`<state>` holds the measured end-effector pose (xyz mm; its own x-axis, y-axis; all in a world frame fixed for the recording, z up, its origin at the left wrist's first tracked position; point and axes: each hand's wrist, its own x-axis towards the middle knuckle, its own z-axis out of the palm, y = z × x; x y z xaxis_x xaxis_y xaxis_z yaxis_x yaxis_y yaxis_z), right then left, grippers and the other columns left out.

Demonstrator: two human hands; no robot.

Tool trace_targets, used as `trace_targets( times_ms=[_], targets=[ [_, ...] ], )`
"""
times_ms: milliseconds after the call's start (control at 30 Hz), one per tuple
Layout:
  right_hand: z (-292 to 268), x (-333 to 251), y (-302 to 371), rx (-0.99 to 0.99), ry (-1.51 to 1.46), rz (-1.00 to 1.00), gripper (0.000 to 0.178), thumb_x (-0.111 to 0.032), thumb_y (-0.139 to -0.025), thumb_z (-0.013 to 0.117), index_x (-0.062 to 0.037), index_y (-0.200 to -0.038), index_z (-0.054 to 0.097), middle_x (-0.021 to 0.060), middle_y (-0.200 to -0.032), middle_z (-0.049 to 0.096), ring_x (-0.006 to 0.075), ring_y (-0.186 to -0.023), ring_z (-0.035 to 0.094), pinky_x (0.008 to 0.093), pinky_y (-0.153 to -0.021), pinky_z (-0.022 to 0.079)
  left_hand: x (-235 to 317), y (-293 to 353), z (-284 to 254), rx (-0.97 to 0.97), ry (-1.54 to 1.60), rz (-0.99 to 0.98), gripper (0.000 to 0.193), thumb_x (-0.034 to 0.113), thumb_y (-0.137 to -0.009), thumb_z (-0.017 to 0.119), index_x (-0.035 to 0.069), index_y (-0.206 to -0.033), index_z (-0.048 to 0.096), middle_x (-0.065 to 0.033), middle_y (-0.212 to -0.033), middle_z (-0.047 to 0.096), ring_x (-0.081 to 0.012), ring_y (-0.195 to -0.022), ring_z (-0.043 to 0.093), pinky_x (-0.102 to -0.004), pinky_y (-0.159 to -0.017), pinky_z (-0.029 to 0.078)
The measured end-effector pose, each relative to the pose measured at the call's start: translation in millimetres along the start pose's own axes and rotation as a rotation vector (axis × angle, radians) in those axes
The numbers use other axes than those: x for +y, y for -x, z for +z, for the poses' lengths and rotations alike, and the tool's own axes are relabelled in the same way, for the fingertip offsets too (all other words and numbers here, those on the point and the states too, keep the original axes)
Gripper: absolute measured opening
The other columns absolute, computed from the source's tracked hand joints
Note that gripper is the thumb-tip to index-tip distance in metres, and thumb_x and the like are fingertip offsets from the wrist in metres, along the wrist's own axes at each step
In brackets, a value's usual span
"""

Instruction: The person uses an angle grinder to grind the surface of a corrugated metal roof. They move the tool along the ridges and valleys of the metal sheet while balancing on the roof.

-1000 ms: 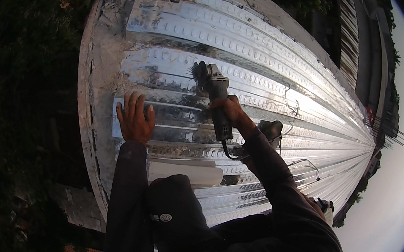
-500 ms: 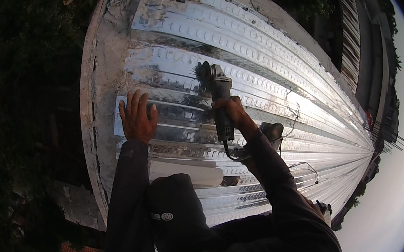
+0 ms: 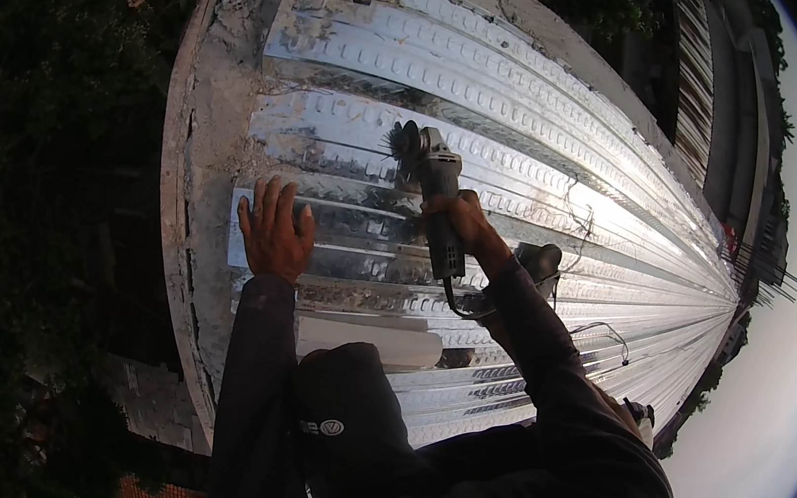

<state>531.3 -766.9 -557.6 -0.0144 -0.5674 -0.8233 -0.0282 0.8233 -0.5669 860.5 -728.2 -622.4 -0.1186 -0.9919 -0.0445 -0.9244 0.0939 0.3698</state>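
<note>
My right hand (image 3: 460, 221) is wrapped round the body of an angle grinder (image 3: 436, 177). A round wire brush (image 3: 402, 141) sits at the grinder's far end, over the ribbed metal decking (image 3: 341, 107). From the grinder's near end a dark cord bends away toward my right forearm. My left hand (image 3: 275, 234) lies flat with its fingers spread on the end of a shiny decking sheet, close to the concrete edge. It holds nothing. The fingertips of my right hand are partly hidden behind the tool.
A rough concrete ledge (image 3: 200, 174) borders the decking on the left, with dark trees (image 3: 24, 195) beyond and below it. A pale board (image 3: 370, 344) lies near my knee. Thin wire (image 3: 586, 216) rests on the sheets at right. Rebar (image 3: 770, 278) sticks out at the far end.
Almost nothing differs. The whole view has shifted by a few pixels, while both hands and the grinder keep their places on the decking.
</note>
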Motion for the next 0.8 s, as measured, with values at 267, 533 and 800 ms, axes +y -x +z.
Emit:
trace_targets(
  times_ms=[267, 533, 800],
  targets=[
    [-2, 3, -2, 0.008, -0.015, 0.027, 0.029, -0.018, -0.081, 0.072, 0.0097, -0.091, 0.068, 0.0157, -0.076, 0.070, 0.0232, -0.061, 0.068, 0.0348, -0.057, 0.055, 2, -1, -2, 0.029, 0.039, 0.013, 0.045, 0.039, -0.107, 0.049, 0.013, -0.143, 0.054, -0.0138, -0.152, 0.048, -0.0367, -0.151, 0.034, -0.0635, -0.124, 0.018],
    [-8, 9, -10, 0.023, 0.046, 0.004, 0.031, -0.019, -0.080, 0.074, 0.0094, -0.090, 0.069, 0.0149, -0.077, 0.069, 0.0230, -0.062, 0.067, 0.0355, -0.057, 0.055, 0, 0, 3, 0.039, 0.033, 0.023, 0.045, 0.041, -0.108, 0.048, 0.015, -0.144, 0.053, -0.0125, -0.154, 0.046, -0.0362, -0.152, 0.032, -0.0640, -0.124, 0.018],
    [-8, 0, -8, 0.072, 0.112, 0.015, 0.031, -0.021, -0.081, 0.075, 0.0091, -0.088, 0.071, 0.0143, -0.077, 0.070, 0.0214, -0.065, 0.068, 0.0357, -0.059, 0.053, 0, 0, 2, -0.007, 0.020, -0.013, 0.046, 0.043, -0.108, 0.049, 0.017, -0.145, 0.054, -0.0103, -0.156, 0.045, -0.0329, -0.153, 0.031, -0.0619, -0.127, 0.020]
  ],
)
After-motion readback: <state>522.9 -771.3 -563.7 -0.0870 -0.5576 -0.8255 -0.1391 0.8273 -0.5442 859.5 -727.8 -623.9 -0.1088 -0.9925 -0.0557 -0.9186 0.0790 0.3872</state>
